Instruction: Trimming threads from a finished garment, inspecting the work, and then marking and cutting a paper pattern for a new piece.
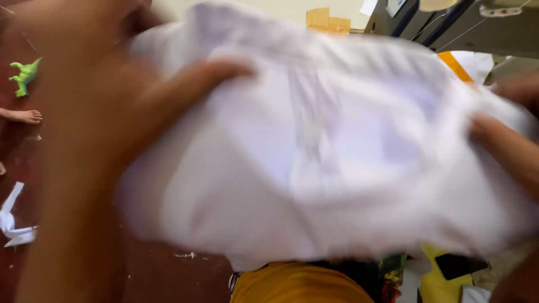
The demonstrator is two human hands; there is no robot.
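Plainly, two hands hold up one white cloth (pixel 337 151) that fills most of the view.

Left hand (pixel 168 95) pinches the cloth's upper left, thumb lying across it; right hand (pixel 505 140) is cut off at the edge, its fingers too blurred to tell. One green toy (pixel 23 76) lies on the dark red floor (pixel 157 275), one bare foot (pixel 22 116) near it.

Green toy dinosaur (pixel 23 76) on dark red floor (pixel 157 275) at left | bare foot (pixel 22 116) just below it | white cloth scrap (pixel 12 221) lower left | yellow fabric (pixel 297 283) bottom centre | cardboard pieces (pixel 327 21) top centre
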